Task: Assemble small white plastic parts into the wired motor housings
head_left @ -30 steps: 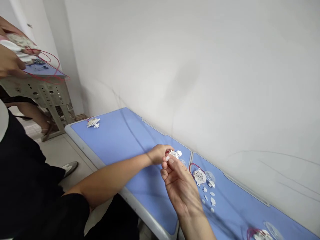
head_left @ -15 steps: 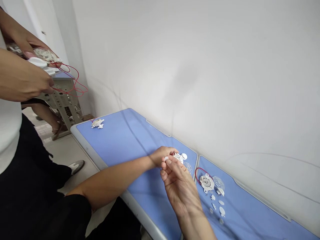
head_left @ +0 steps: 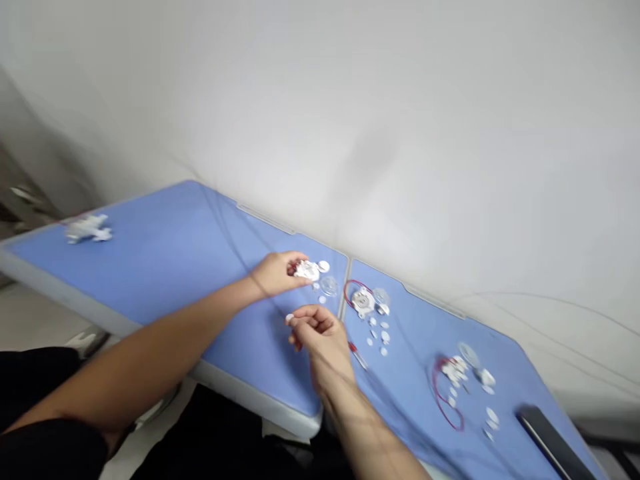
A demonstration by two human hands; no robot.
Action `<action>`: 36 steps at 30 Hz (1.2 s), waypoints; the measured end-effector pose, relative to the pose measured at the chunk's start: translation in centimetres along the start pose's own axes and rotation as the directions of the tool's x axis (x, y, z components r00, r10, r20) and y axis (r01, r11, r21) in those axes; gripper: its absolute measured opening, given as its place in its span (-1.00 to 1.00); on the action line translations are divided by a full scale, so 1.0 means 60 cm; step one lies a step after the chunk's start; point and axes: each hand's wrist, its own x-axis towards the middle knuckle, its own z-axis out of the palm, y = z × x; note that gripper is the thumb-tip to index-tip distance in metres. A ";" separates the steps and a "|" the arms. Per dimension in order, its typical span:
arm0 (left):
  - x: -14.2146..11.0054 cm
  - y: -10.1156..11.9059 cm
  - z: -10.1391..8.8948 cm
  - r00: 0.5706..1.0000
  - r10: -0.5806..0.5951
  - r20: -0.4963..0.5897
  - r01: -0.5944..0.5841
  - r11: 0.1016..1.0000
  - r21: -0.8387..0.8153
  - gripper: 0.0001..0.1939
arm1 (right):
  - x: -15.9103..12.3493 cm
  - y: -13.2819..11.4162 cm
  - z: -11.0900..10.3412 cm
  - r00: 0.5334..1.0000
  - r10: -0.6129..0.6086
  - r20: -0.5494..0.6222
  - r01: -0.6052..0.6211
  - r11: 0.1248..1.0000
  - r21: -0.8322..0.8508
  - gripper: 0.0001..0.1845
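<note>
My left hand (head_left: 280,273) is closed around a white plastic housing (head_left: 307,270) with red wire bunched at its left side, low over the blue table. A white disc (head_left: 324,266) lies against the housing's far right edge. Just beyond are a clear round plastic piece (head_left: 329,287) and tiny white parts (head_left: 323,300). Nearer to me, my right hand (head_left: 320,337) pinches a small white disc (head_left: 289,319) between thumb and forefinger, apart from the left hand.
Another white housing with a red wire (head_left: 363,302) and several small parts lie right of the table seam. A red-tipped pen-like tool (head_left: 357,357), a third parts group (head_left: 454,370) and a dark flat case (head_left: 553,440) are further right. A blurred white assembly (head_left: 89,229) sits far left.
My view has swung right, so the other person's hands are out of sight. My right hand has drawn back from my left, still pinching the small white disc.
</note>
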 end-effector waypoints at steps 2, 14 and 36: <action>0.004 0.002 0.001 0.998 -0.027 -0.058 0.031 0.998 0.062 -0.41 | 0.000 0.031 -0.033 0.988 -0.152 -0.023 0.137 0.937 -0.321 -0.97; 0.006 0.003 0.001 0.998 -0.056 -0.012 0.058 0.988 0.140 -0.35 | -0.008 0.081 -0.075 0.817 -0.524 0.241 0.455 0.327 -0.829 -0.73; 0.001 0.008 -0.001 0.991 -0.133 -0.024 0.135 0.970 0.202 -0.33 | -0.029 0.040 -0.331 0.837 -0.544 -0.055 0.134 0.302 -0.944 -0.80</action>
